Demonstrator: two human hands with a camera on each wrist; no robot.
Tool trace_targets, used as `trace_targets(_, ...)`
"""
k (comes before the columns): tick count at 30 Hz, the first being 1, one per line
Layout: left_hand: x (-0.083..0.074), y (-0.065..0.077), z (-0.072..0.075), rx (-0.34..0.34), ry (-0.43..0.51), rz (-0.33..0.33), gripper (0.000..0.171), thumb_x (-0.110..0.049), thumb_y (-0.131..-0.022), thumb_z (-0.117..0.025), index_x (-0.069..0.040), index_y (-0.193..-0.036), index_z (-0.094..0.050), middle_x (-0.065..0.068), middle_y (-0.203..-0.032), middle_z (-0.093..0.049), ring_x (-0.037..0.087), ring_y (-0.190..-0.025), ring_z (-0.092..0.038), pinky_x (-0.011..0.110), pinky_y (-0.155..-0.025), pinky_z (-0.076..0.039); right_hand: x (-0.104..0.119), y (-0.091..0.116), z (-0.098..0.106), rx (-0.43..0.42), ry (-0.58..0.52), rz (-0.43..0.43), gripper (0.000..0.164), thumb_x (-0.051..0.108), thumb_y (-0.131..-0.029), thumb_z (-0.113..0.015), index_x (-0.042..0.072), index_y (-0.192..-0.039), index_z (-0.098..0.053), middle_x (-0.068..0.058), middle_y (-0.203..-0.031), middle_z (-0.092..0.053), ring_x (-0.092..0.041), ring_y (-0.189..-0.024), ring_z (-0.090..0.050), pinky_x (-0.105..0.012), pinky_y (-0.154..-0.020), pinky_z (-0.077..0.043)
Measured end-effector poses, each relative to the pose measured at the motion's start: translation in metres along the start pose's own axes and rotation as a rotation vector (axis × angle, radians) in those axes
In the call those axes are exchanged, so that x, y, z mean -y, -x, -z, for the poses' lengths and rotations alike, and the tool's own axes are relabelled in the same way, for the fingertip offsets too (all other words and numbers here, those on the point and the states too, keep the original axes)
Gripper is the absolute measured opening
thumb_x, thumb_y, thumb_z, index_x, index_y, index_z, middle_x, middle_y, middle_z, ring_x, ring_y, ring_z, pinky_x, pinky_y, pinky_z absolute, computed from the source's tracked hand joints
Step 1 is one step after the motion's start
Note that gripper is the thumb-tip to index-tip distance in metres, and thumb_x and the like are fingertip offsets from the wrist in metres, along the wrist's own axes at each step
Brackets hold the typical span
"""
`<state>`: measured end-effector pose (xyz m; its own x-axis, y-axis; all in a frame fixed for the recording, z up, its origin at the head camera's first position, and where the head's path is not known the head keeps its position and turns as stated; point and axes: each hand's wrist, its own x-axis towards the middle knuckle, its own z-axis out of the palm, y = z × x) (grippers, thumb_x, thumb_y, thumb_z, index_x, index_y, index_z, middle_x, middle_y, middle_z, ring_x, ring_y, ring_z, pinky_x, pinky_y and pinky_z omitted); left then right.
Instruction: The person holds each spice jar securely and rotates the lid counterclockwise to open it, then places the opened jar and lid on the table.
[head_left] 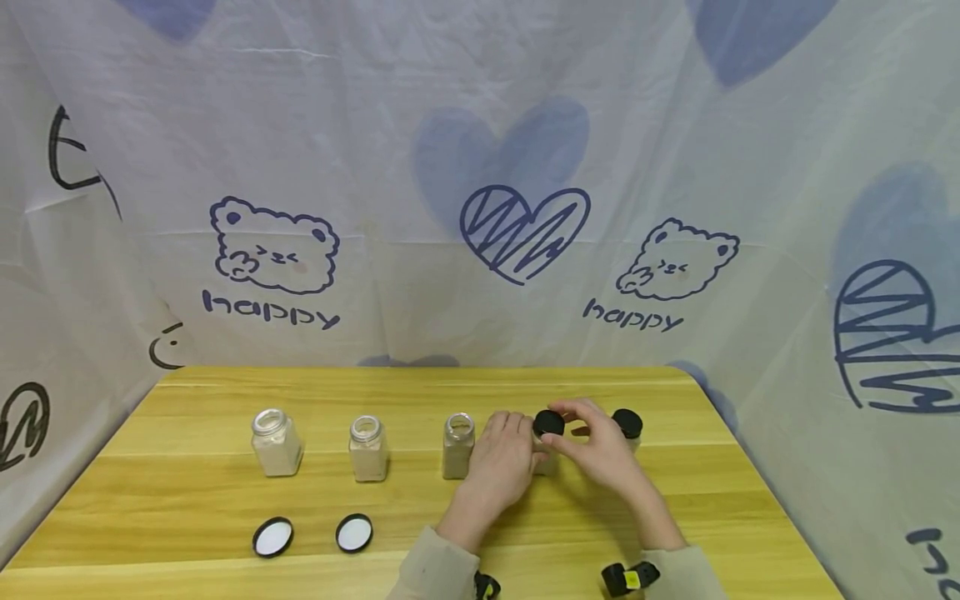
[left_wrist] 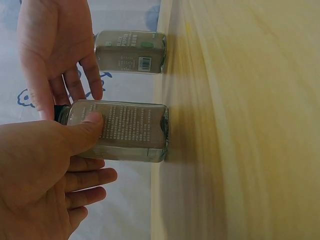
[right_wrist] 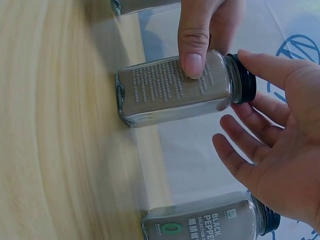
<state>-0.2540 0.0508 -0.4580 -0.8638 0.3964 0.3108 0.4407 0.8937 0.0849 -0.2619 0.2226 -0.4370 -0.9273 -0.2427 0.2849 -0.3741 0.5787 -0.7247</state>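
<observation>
Standing on the table, a glass pepper jar (right_wrist: 160,97) with greyish powder and printed text is held by my left hand (head_left: 498,462), whose thumb (left_wrist: 85,130) lies against the printed side. Its black lid (head_left: 550,422) sits on the neck. My right hand (head_left: 603,446) pinches that lid between thumb and fingers from the right. Just left of my left hand is a lidless jar (head_left: 456,457) of powder. Close to the right hand stands another jar, labelled black pepper (right_wrist: 205,220), with its black lid (head_left: 628,422) on.
Two more lidless jars, one at far left (head_left: 277,452) and one nearer (head_left: 368,458), stand in the same row. In front of them lie two black lids with white insides, a left one (head_left: 273,537) and a right one (head_left: 354,533). A printed cloth (head_left: 390,275) hangs behind the wooden table (head_left: 187,500).
</observation>
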Motion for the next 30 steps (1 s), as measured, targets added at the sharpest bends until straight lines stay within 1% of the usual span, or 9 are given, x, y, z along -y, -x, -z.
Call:
trace_targets(3,0.0,-0.0003,0.0005,0.006,0.002,0.003,0.052,-0.048,-0.09,-0.058,-0.006,-0.121,-0.056,0.005,-0.114,-0.058,0.023,-0.112,-0.048,0.035,-0.106,-0.037,-0.0012,-0.0004,0.0011,0.019,0.012,0.034,0.043,0.03,-0.085,-0.071,0.016,-0.124,-0.061,0.0,-0.119,-0.059,-0.018,-0.106,-0.055,-0.043,-0.087,-0.052)
trace_targets(7,0.0004,-0.0005,0.0002,-0.001,-0.001,0.001,0.053,-0.048,-0.09,-0.058,-0.005,-0.121,-0.055,0.006,-0.114,-0.058,0.023,-0.112,-0.048,0.035,-0.106,-0.037,-0.0018,-0.0005,0.0035,0.057,0.026,0.078,0.042,0.024,-0.088,-0.068,0.016,-0.128,-0.059,-0.003,-0.126,-0.057,-0.022,-0.114,-0.054,-0.044,-0.089,-0.051)
trace_targets(11,0.0007,-0.0004,-0.0003,-0.008,-0.017,-0.002,0.054,-0.049,-0.09,-0.058,-0.005,-0.121,-0.056,0.006,-0.113,-0.058,0.023,-0.111,-0.049,0.035,-0.105,-0.038,-0.0009,-0.0001,0.0058,0.091,0.032,0.095,0.042,0.019,-0.09,-0.066,0.017,-0.131,-0.057,-0.005,-0.132,-0.055,-0.026,-0.121,-0.051,-0.046,-0.09,-0.051)
trace_targets(14,0.0007,-0.0002,0.0002,-0.001,-0.025,0.001,0.055,-0.05,-0.09,-0.057,-0.005,-0.122,-0.055,0.006,-0.114,-0.058,0.023,-0.112,-0.049,0.034,-0.105,-0.037,0.0008,0.0006,0.0072,0.097,0.024,0.096,0.044,0.019,-0.09,-0.066,0.017,-0.133,-0.056,-0.006,-0.133,-0.054,-0.027,-0.12,-0.051,-0.048,-0.091,-0.049)
trace_targets(18,0.0006,-0.0003,-0.0004,0.01,-0.019,0.007,0.055,-0.048,-0.091,-0.057,-0.004,-0.124,-0.054,0.006,-0.117,-0.057,0.023,-0.114,-0.048,0.035,-0.107,-0.036,0.0027,0.0011,0.0073,0.08,-0.001,0.066,0.046,0.025,-0.089,-0.068,0.016,-0.132,-0.055,-0.004,-0.132,-0.055,-0.026,-0.116,-0.053,-0.05,-0.093,-0.048)
trace_targets(22,0.0005,-0.0001,-0.001,0.011,-0.004,0.008,0.054,-0.046,-0.09,-0.059,-0.004,-0.124,-0.055,0.007,-0.118,-0.057,0.024,-0.115,-0.048,0.036,-0.107,-0.036,0.0028,0.0007,0.0051,0.043,-0.016,0.008,0.048,0.031,-0.085,-0.071,0.015,-0.128,-0.057,-0.001,-0.127,-0.057,-0.025,-0.112,-0.054,-0.047,-0.092,-0.049)
trace_targets(25,0.0002,-0.0001,-0.0012,0.012,0.0,0.007,0.053,-0.045,-0.09,-0.06,-0.004,-0.124,-0.055,0.007,-0.117,-0.057,0.024,-0.115,-0.048,0.035,-0.107,-0.036,0.0009,0.0003,0.0029,0.014,-0.008,-0.019,0.048,0.032,-0.083,-0.073,0.014,-0.125,-0.059,0.0,-0.122,-0.058,-0.024,-0.109,-0.055,-0.044,-0.09,-0.049)
trace_targets(30,-0.0005,-0.0001,-0.0013,0.011,-0.005,0.006,0.052,-0.045,-0.09,-0.06,-0.005,-0.122,-0.056,0.006,-0.115,-0.058,0.023,-0.115,-0.048,0.035,-0.107,-0.035,-0.0016,-0.0001,0.0004,-0.013,0.006,-0.023,0.046,0.034,-0.082,-0.074,0.016,-0.122,-0.06,0.002,-0.117,-0.059,-0.021,-0.106,-0.056,-0.041,-0.088,-0.051)
